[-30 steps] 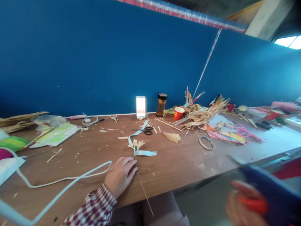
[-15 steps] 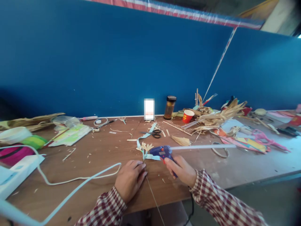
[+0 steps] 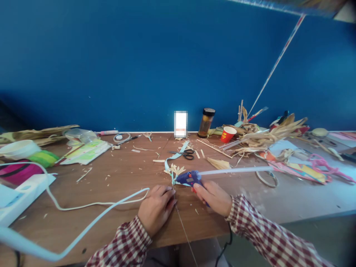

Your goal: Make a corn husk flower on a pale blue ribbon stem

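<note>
In my right hand [image 3: 214, 196] is a blue hot glue gun [image 3: 187, 178], with a long whitish glue stick jutting from its back end. Its nozzle points left and touches or nearly touches the base of a small pale flower [image 3: 177, 170] made of dry husk-like petals. My left hand [image 3: 158, 208] rests on the table, thumb and fingers closed around a thin wire-like strand [image 3: 182, 223] that runs down from the flower past the table edge. A light blue ribbon [image 3: 168, 163] curves behind the flower. Black scissors [image 3: 188, 154] lie just beyond.
Dry corn husks [image 3: 271, 137] pile up at the right, beside a red paper cup [image 3: 228, 134] and a dark-lidded bottle [image 3: 206, 122]. Pink scissors [image 3: 324, 165] lie farther right. A white power strip [image 3: 30, 194] and pale cable [image 3: 100, 220] occupy the left side.
The view has tilted down slightly and turned a little left. The glue gun's nozzle has shifted slightly against the flower's base. Both hands keep nearly the same grip.
</note>
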Action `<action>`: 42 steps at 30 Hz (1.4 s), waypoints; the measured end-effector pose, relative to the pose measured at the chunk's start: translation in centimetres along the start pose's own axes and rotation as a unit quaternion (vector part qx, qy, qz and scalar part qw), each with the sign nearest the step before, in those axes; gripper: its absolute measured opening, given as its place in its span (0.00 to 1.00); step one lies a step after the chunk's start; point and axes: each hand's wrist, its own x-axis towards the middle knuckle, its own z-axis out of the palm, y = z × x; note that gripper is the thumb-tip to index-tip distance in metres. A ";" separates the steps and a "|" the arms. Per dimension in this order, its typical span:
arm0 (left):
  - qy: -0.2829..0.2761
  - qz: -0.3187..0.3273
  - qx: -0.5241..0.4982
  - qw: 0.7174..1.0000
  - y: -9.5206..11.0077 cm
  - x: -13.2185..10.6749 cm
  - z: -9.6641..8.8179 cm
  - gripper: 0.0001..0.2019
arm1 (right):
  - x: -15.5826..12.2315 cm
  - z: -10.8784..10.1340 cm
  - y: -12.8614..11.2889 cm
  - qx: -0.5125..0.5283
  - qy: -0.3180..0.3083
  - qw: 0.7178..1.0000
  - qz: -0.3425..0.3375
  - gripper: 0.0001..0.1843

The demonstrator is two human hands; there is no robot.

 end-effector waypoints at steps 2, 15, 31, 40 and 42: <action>-0.003 -0.002 0.002 1.000 0.1 0.0 -0.1 0.10 | 0.1 -0.1 -0.2 -0.017 0.000 1.000 -0.003 0.23; 0.003 0.020 0.004 1.000 -0.1 0.1 0.0 0.10 | 0.3 -0.1 0.1 -0.048 -0.016 0.999 -0.010 0.25; 0.001 0.019 0.003 1.000 -0.1 0.1 -0.1 0.10 | 0.2 0.2 0.6 0.015 -0.038 0.999 0.011 0.29; 0.007 0.026 -0.004 1.000 -0.1 0.1 0.0 0.10 | 0.1 0.0 0.4 -0.029 -0.023 0.999 0.005 0.29; 0.005 0.025 -0.006 1.000 -0.1 0.1 0.0 0.11 | 0.0 -0.1 0.2 -0.028 -0.028 0.999 0.006 0.30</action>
